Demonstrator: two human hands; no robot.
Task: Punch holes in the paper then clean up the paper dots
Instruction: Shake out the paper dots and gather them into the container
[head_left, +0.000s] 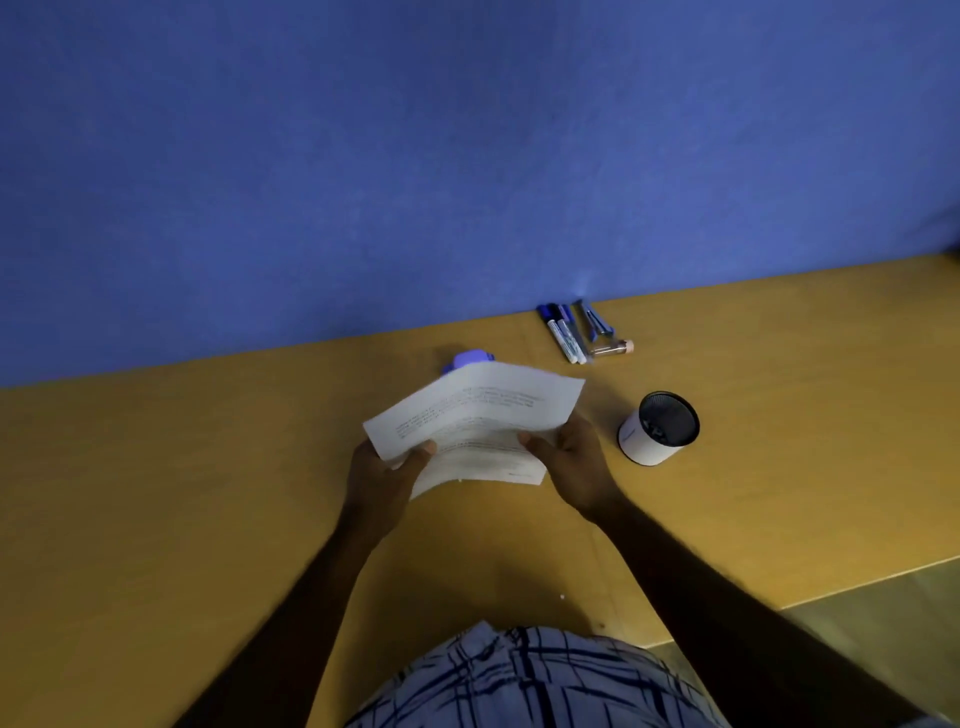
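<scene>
A printed white sheet of paper (483, 415) is folded over on itself and held a little above the yellow desk (208, 493). My left hand (384, 473) grips its left edge, thumb on top. My right hand (571, 457) grips its right side, thumb pressed on the fold. Behind the paper, a purple hole punch (470, 359) shows only its top; the rest is hidden by the sheet. A tiny white paper dot (562, 596) lies on the desk near my body, and another dot (460, 480) sits at the paper's lower edge.
A white cup with a black mesh inside (657, 428) stands right of my right hand. Several markers and pens (576, 332) lie by the blue wall (467, 156). The desk's front edge (831, 587) runs at the lower right.
</scene>
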